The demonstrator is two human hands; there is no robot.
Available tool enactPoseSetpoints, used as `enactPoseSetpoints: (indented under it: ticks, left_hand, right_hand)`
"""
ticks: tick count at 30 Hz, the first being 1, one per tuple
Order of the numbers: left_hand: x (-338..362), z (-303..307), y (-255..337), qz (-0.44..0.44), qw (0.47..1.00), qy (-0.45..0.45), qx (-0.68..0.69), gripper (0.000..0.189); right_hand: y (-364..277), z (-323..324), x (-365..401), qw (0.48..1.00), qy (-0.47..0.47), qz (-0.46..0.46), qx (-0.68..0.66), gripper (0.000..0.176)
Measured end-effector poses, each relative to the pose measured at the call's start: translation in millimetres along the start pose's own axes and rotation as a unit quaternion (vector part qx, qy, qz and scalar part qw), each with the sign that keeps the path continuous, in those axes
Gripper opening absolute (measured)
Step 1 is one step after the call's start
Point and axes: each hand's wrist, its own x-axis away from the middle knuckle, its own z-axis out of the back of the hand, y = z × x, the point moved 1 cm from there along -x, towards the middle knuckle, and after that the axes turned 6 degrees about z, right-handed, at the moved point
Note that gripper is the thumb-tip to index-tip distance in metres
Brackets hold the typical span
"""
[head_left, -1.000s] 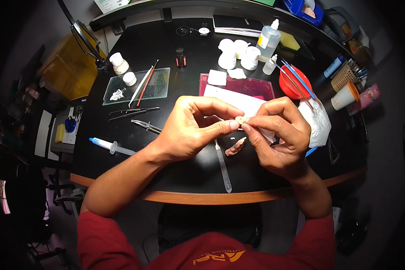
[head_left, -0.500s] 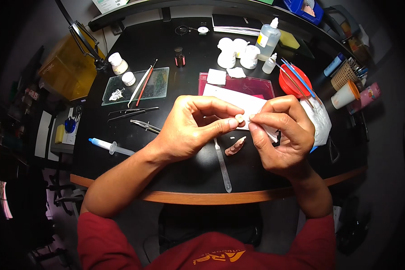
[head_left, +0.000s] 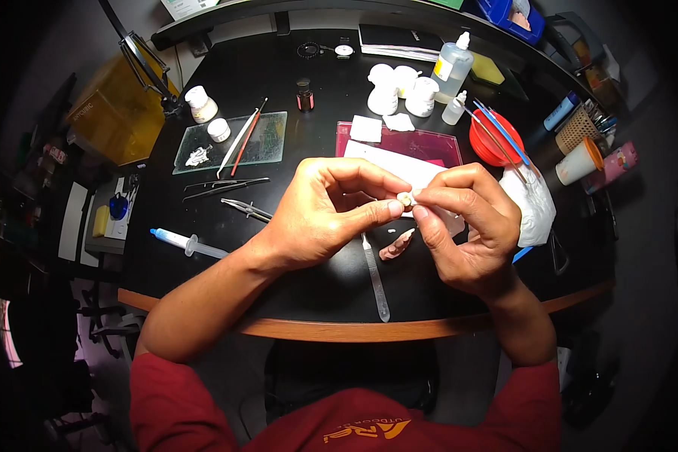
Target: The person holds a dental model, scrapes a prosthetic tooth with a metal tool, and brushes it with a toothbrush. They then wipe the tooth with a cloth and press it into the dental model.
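Pinching a tiny cream tooth-shaped piece between thumb and forefinger, the left hand and right hand meet above the black round table, their other fingers loosely curled. Over the last second the piece has barely shifted. Only the right fingertips have re-seated on it, so the fine fingertip handling carries on. Behind, a red round bowl has blue-handled tools across its rim, its inside unclear. A tan woven basket holds pens, and a clear plastic bottle looks mostly full.

Black table w/ wood edge: syringe, scalpel, tweezers, glass slab, red bowl.
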Motion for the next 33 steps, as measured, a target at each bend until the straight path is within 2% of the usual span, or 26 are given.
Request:
enactPoseSetpoints:
  ticks: [33]
  left_hand:
    - [0.1, 1.5, -3.9, 0.010, 1.000, -0.011, -0.015, 0.025]
  right_hand:
    - [0.0, -1.7, -1.1, 1.000, -0.017, 0.002, -0.001, 0.015]
